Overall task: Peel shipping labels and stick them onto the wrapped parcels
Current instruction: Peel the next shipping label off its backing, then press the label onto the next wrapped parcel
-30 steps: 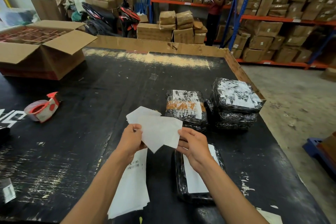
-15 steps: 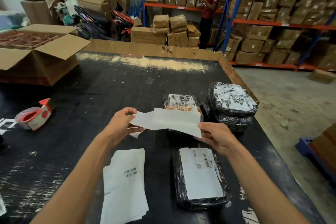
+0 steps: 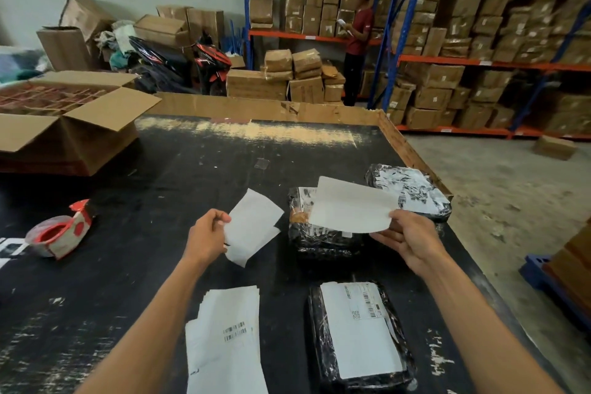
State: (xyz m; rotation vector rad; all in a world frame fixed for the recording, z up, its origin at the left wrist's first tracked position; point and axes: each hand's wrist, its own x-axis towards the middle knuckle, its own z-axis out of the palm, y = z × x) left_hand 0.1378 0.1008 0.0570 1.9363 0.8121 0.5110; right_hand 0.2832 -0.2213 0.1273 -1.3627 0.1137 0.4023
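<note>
Nearest the viewer, a stack of labels (image 3: 225,339) lies on the black table (image 3: 160,169) between the forearms, with a labelled parcel (image 3: 359,334) just to its right. Both arms reach forward, apart. The left hand (image 3: 206,238) pinches a white backing sheet (image 3: 251,227) between thumb and curled fingers, held above the table. The right hand (image 3: 411,241), palm turned up, pinches the edge of a peeled label (image 3: 350,205), which hovers over a wrapped parcel (image 3: 319,233). Another parcel stack (image 3: 412,192) sits close to the table's right edge. A tape dispenser (image 3: 60,230) lies well left; beyond, open tabletop stretches to an open carton (image 3: 70,125) and the raised cardboard rim (image 3: 256,109).
</note>
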